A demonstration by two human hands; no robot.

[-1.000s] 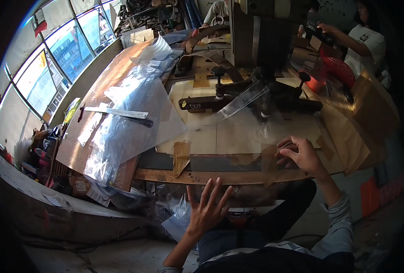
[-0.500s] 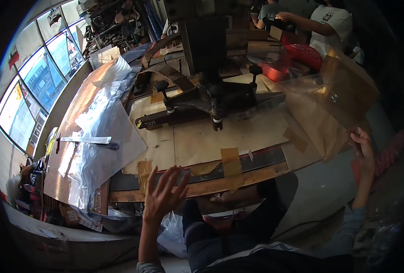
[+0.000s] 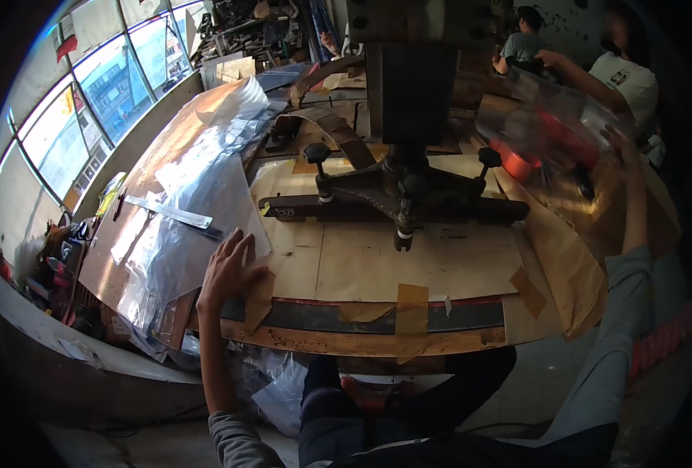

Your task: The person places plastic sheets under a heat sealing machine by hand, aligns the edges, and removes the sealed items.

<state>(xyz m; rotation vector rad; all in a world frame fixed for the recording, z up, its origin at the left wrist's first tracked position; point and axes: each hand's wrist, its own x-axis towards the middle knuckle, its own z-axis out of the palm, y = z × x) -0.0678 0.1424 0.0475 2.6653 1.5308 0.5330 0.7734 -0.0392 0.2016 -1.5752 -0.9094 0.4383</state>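
My left hand [image 3: 230, 271] is open, fingers spread, over the near left corner of the worktable, beside a stack of clear plastic sheets [image 3: 182, 187]. Out to the far right, my right hand [image 3: 625, 152] is closed at the edge of a clear plastic sheet [image 3: 529, 97], which is blurred by motion. Between my hands stands a dark press head [image 3: 406, 93] with a bracket and black knobs, carrying a long dark bar [image 3: 455, 210]. Under it lies a pale board [image 3: 377, 265], with brown tape [image 3: 412, 312] at the near edge.
A metal ruler [image 3: 166, 211] lies on the plastic stack. Brown paper [image 3: 576, 269] hangs over the right side, near a red object [image 3: 515, 161]. Two other people work at the far right, one in a white shirt [image 3: 631, 82]. Windows [image 3: 116, 86] line the left wall.
My right hand has moved away from me, carrying the clear sheet off the brown paper toward the far right. My left hand has shifted left and forward toward the plastic stack. The view has shifted.
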